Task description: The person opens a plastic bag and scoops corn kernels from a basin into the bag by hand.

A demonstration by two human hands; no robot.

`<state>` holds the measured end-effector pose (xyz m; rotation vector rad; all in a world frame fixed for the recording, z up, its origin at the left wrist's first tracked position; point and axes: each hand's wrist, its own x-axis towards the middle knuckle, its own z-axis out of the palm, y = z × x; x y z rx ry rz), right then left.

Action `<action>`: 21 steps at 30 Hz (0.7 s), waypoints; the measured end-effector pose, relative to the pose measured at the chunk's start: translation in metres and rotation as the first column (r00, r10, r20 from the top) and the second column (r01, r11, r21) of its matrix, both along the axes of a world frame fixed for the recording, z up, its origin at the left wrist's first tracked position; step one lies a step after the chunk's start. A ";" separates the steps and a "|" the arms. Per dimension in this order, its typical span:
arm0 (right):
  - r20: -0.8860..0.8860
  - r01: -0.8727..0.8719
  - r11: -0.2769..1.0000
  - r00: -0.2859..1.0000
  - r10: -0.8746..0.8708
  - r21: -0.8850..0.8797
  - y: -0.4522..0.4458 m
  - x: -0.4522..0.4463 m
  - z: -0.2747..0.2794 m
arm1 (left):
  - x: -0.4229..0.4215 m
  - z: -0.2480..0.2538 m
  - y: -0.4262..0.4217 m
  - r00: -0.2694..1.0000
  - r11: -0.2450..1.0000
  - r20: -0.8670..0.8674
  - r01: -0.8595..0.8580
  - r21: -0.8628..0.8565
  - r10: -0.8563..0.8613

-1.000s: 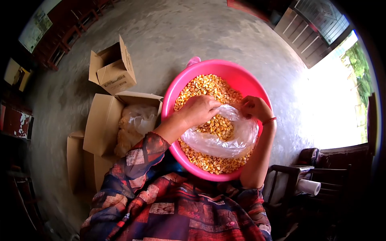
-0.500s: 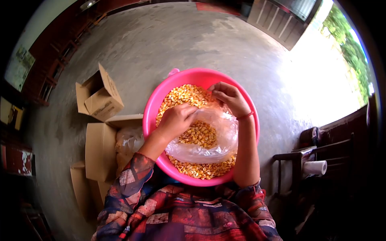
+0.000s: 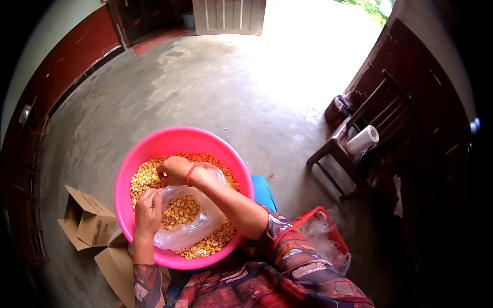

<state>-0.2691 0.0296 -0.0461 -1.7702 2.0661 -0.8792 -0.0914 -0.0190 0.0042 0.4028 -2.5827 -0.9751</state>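
Observation:
A pink basin (image 3: 121, 205) holds loose corn kernels (image 3: 146, 177). In it rests a clear plastic bag (image 3: 205, 208), its mouth spread open, with kernels inside. My left hand (image 3: 148, 210) is closed on the bag's left edge, fingers pinched together. My right hand (image 3: 176, 170), a red bracelet on its wrist, is over the kernels just above the bag's rim, close to my left hand. Its fingers are curled down, and whatever is between them is hidden.
Open cardboard boxes (image 3: 92, 223) stand at the lower left. At the right are a wooden chair (image 3: 334, 149) with a white paper roll (image 3: 362, 140) on it, and a red basket (image 3: 336, 237) with clear plastic bags. A door (image 3: 228, 18) is at the top.
The view has swung right, bringing the chair nearer the middle and the red basket into sight. My right hand has moved left across the bag's far side, close to my left hand.

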 end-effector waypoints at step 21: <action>-0.243 0.205 0.952 0.935 -0.260 -0.228 0.000 0.005 -0.001 | 0.001 -0.005 0.004 0.998 0.993 -0.012 0.052 -0.107 -0.054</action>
